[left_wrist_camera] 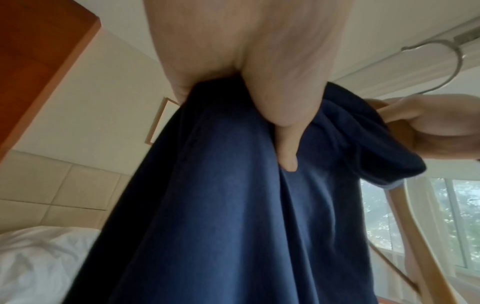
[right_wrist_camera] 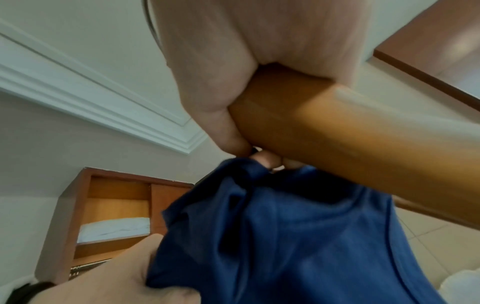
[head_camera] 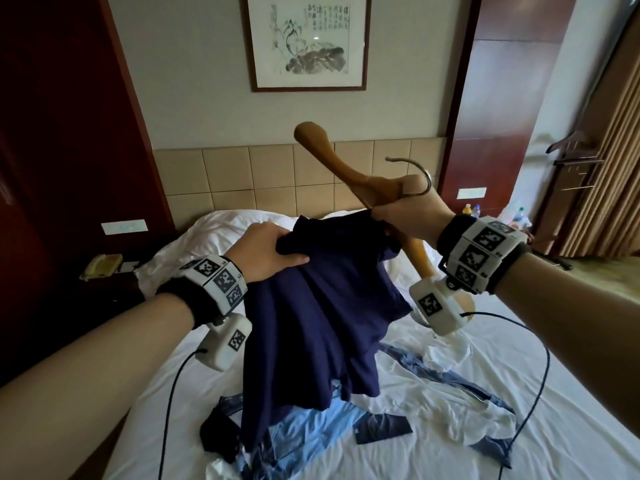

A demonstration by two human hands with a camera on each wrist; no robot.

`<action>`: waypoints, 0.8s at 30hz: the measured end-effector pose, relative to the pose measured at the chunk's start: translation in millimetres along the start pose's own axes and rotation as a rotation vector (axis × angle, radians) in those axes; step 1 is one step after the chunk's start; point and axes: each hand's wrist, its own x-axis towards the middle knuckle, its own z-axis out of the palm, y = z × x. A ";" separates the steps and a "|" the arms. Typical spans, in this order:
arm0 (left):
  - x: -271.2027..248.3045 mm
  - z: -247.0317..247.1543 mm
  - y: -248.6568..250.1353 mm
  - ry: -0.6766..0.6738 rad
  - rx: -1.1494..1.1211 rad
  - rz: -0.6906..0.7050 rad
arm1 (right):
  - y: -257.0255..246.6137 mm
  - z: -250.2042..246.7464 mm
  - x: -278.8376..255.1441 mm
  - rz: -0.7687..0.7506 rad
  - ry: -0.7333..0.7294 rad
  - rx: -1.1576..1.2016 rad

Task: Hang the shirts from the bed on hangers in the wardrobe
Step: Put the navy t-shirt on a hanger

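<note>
A navy blue shirt (head_camera: 322, 306) hangs above the bed, held up at its top edge by both hands. My left hand (head_camera: 266, 252) grips a bunch of its fabric, thumb on the near side (left_wrist_camera: 285, 152). My right hand (head_camera: 408, 216) is wrapped round a wooden hanger (head_camera: 332, 161) near its metal hook (head_camera: 415, 174) and also pinches the shirt's edge against it. The hanger tilts steeply, one arm pointing up, the other running down behind the shirt (right_wrist_camera: 337, 131). More shirts (head_camera: 311, 431), light blue and white, lie crumpled on the bed.
The white bed (head_camera: 485, 410) fills the lower view, with a padded headboard (head_camera: 259, 174) and a framed picture behind. A wooden open-shelved cabinet (right_wrist_camera: 114, 209) stands at one side. Dark wood panels flank the bed; a valet stand (head_camera: 575, 157) and curtains are at far right.
</note>
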 end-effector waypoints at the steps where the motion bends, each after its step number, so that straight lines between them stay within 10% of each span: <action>1: -0.6 -2.2 -4.6 0.009 0.010 -0.006 | 0.1 -1.9 1.5 -0.011 0.000 -0.007; 6: -2.6 -11.8 -13.1 0.074 -0.056 -0.023 | 2.0 -10.7 6.6 0.028 0.027 0.109; 13: -13.6 -8.3 -36.7 -0.288 -0.125 -0.084 | 1.2 -17.8 13.3 0.060 0.120 0.270; 24: -33.3 -0.2 -71.9 -0.412 0.075 -0.163 | 5.0 -19.7 15.2 0.062 0.219 0.255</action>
